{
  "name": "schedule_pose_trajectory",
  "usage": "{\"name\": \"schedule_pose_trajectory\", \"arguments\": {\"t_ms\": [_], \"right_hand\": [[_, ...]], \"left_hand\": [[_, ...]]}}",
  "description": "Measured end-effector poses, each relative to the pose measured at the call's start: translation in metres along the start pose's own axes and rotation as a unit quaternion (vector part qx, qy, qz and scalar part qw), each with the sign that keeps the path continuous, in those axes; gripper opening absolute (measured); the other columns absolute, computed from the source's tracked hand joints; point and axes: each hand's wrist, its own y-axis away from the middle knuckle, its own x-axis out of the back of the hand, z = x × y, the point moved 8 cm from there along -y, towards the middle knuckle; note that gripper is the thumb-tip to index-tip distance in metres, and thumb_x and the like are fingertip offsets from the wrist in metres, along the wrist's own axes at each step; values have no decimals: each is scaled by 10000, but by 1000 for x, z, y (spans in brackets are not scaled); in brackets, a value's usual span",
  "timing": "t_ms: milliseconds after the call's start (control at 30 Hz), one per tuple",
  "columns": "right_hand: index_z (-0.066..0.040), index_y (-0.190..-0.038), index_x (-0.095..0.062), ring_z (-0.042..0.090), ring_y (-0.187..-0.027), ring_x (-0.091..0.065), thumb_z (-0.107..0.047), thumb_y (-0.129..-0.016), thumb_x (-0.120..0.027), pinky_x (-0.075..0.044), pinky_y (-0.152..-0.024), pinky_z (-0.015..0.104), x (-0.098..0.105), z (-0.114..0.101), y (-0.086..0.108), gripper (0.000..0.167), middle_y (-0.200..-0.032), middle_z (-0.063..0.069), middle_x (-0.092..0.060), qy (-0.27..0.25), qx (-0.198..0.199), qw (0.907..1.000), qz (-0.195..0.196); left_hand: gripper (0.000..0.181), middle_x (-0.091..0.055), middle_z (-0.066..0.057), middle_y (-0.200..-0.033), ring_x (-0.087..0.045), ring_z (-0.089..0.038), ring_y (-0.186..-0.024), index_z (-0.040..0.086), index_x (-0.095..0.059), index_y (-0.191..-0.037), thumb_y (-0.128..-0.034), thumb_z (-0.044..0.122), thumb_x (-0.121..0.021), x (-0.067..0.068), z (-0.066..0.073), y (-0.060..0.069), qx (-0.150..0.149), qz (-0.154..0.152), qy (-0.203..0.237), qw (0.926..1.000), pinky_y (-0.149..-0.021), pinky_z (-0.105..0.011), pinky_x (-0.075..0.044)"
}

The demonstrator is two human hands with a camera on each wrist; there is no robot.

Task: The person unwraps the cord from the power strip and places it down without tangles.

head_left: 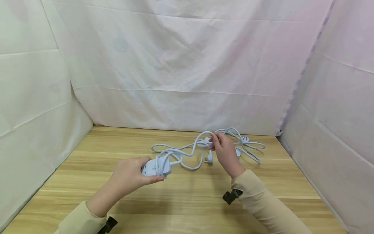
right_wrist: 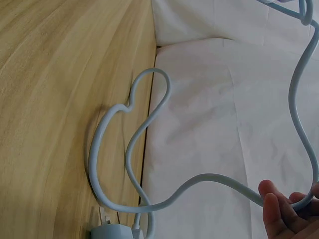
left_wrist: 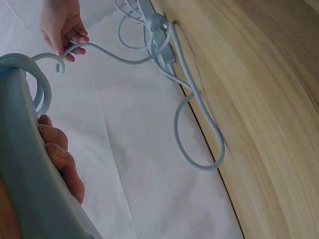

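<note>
My left hand (head_left: 130, 172) grips a white power strip (head_left: 149, 168) above the table, its fingers and thumb round the two sides. A few turns of the strip's own cord (head_left: 160, 165) are wound about the end away from my palm. In the left wrist view the strip's body (left_wrist: 35, 164) fills the left side, fingers curled along its edge. Farther right, my right hand (head_left: 224, 151) pinches the cord between thumb and fingers. From there the cord (right_wrist: 214, 178) droops to the table in loose loops. Its plug (right_wrist: 112, 230) shows prongs at the bottom of the right wrist view.
Behind my right hand, more white cord (head_left: 257, 148) lies in loops, with another power strip (left_wrist: 162, 45) partly hidden among it. White cloth (head_left: 175, 65) hangs at the back and both sides of the wooden table (head_left: 187, 201).
</note>
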Motion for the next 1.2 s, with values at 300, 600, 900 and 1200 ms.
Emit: {"name": "schedule_pose_trajectory", "arguments": {"t_ms": [300,600,900,1200], "right_hand": [[-120,-1489,-343,210,-936,-632,-218,-1018,-518,-513,-732,375,-6,-5,8,512,-1381,92,-469,105,-216,9984,-521],[-93,-1469,-372,168,-945,-591,-113,-956,-611,-514,-776,363,-11,-45,25,567,-1486,69,-319,191,810,9951,-538],[-106,-1438,-441,173,-1051,-631,-55,-961,-598,-528,-815,307,-31,-88,47,505,-1387,81,-486,-218,2044,9719,-1146],[-53,-1367,-525,173,-1096,-625,-65,-971,-590,-485,-911,281,-39,-92,47,401,-1276,81,-584,-172,2086,9708,-1175]], "left_hand": [[548,-501,107,-617,-433,-73,-522,179,-666,-907,-714,692,-701,1,-6,-6,729,-247,546,9955,-460,-285,-338],[514,-500,77,-617,-452,-109,-542,183,-610,-821,-738,684,-689,4,-8,-13,1013,-198,717,9921,-469,-306,-349],[635,-524,61,-631,-471,-120,-551,157,-685,-980,-732,740,-647,3,-7,-17,1205,-274,602,9905,-460,-318,-344],[532,-501,75,-611,-461,-107,-539,201,-564,-759,-718,718,-678,4,2,-16,1067,-182,697,9917,-467,-314,-347]]}}
